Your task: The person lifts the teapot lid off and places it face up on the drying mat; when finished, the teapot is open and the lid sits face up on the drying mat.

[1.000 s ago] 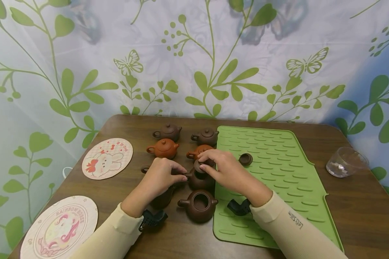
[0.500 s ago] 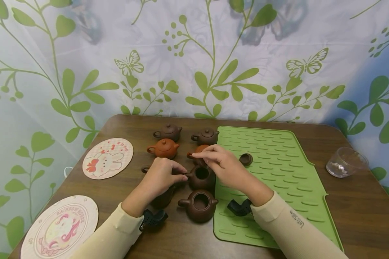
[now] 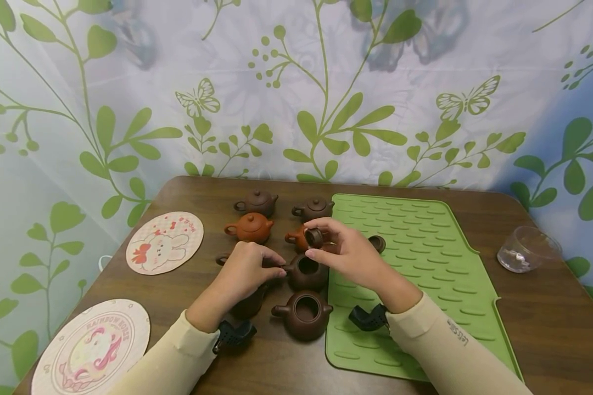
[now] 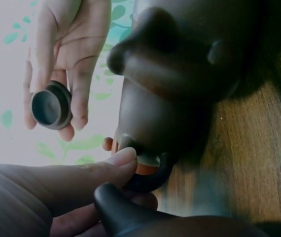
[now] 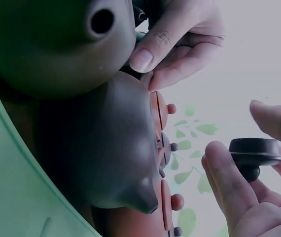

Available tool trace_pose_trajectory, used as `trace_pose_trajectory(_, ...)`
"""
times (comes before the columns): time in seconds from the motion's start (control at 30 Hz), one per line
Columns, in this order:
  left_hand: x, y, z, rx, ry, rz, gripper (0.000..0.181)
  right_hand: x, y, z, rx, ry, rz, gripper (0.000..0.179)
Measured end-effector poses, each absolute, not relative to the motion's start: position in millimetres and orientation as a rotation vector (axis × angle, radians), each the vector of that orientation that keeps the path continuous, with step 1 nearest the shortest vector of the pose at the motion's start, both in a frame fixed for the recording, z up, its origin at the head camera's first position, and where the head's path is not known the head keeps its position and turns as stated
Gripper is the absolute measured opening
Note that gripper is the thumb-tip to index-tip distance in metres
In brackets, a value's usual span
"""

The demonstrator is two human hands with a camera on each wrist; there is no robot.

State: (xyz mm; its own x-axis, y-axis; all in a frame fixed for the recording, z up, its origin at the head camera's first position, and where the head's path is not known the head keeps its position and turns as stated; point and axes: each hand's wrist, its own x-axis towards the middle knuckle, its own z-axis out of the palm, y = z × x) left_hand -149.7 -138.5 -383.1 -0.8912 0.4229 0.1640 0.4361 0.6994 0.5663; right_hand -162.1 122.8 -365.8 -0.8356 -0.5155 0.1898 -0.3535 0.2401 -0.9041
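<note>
**Small dark lid held clear of an open teapot**

Holding the small dark lid (image 3: pixel 313 237) among the fingers of the right hand (image 3: pixel 345 252), near the mouth of an open dark teapot (image 3: pixel 307 278) but not touching. Tilted, with the hollow underside showing in the head view. Pinching the handle (image 4: pixel 161 177) of that same pot between thumb and finger of the left hand (image 3: pixel 242 271). Just in front, on the worktop (image 3: pixel 277 373), another open dark teapot (image 3: pixel 303 323). Mostly hidden beneath the left hand, a further dark teapot (image 3: pixel 247 307). Behind, two orange teapots (image 3: pixel 250 227), then two lidded dark teapots (image 3: pixel 258 204). On the green mat (image 3: pixel 415 312), partly behind the right hand, a second dark lid (image 3: pixel 378 242). Well to the right, a clear cup (image 3: pixel 519 252).
</note>
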Motion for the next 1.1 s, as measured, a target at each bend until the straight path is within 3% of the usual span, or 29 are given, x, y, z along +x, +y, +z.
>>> trace_pose_trajectory(0.53, -148, -137, -382, -0.715, -2.874, -0.947, 0.011, -163, 131, -365, -0.746, 2.389, -1.778, 0.041)
trace_pose_trajectory(1.1, -148, -138, -383, -0.706, -2.869, -0.973, 0.011, -170, 181, -372, -0.542, 2.612, -1.667, 0.045)
